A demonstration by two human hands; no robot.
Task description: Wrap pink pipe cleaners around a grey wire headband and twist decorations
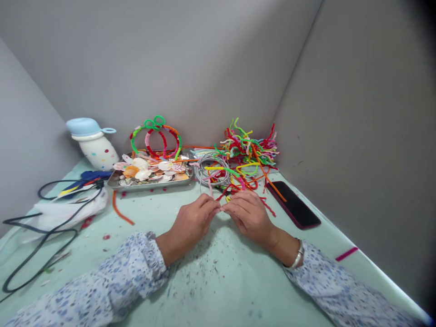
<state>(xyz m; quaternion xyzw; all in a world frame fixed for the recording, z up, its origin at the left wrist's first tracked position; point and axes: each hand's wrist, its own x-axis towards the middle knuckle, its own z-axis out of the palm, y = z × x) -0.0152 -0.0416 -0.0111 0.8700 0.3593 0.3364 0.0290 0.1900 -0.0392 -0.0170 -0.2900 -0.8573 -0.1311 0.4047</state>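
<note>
My left hand [193, 222] and my right hand [251, 215] meet over the middle of the table, thumbs and fingertips pinched together. A fuzzy red pipe cleaner [225, 192] runs up from the pinched fingertips; the part between the fingers is hidden. Just beyond my hands lie a coil of grey wire [197, 170] and loose pipe cleaners, among them a yellow-green one [223, 170]. Behind them on the right rises a heap of multicoloured pipe cleaners [250, 145].
A metal tray [153, 186] holds shells [143, 174]; pipe-cleaner rings [133, 141] stand at its back. To the left are a white bottle [97, 152], a black cable [20, 277] and a plastic bag [71, 211]. A phone [294, 206] lies right, beside the wall.
</note>
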